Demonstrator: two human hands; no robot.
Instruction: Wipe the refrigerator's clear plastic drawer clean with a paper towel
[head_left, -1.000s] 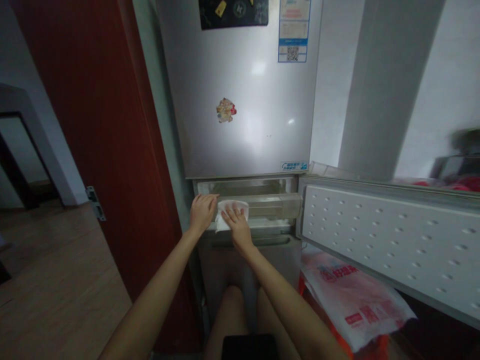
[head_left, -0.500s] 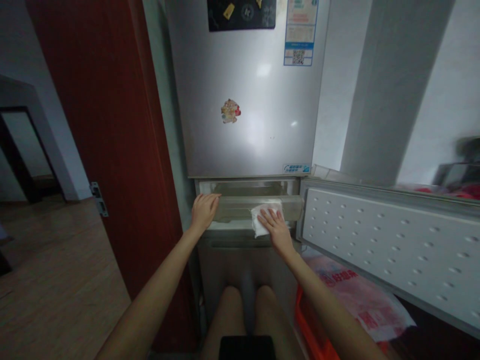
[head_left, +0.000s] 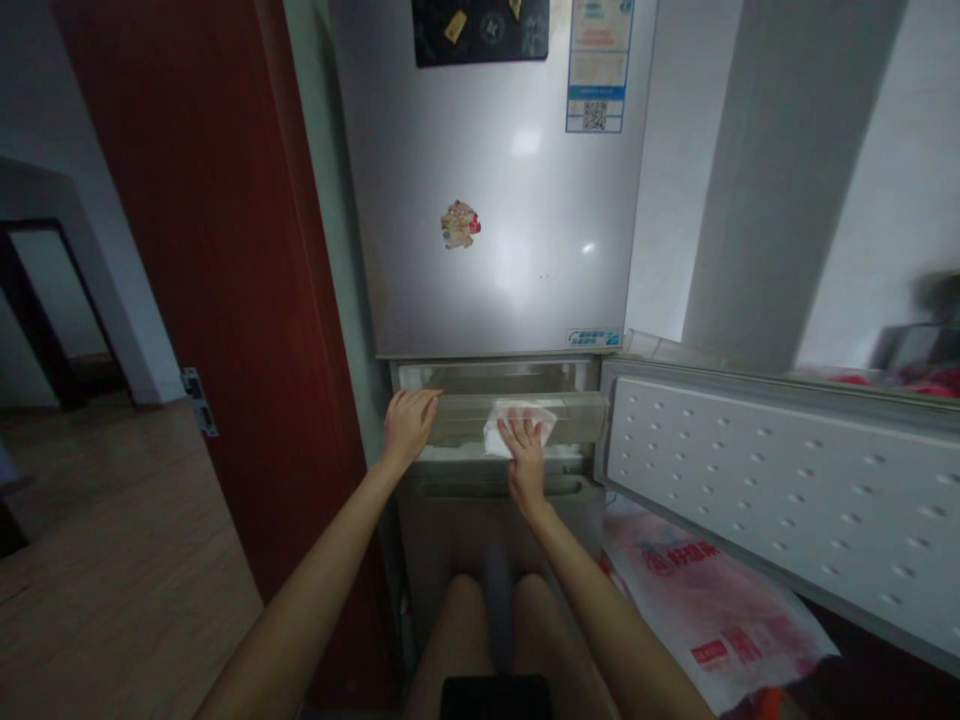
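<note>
A clear plastic fridge drawer sits partly pulled out of the open middle compartment of the silver refrigerator. My left hand grips the drawer at its left end, fingers curled over the top edge. Against the drawer's front face, near the middle, my right hand holds a white cloth, with the fingers laid over it and pressing it to the plastic. Part of the cloth is hidden under those fingers. Whether it is fabric or paper I cannot tell.
The compartment's door swings out wide to the right. Below it lies a white plastic bag with red print. At left stands a dark red wooden door with a metal latch. A lower fridge door is under the drawer.
My right hand has slid the cloth to the left and slightly up along the drawer front. My left hand stays on the drawer's left end.
</note>
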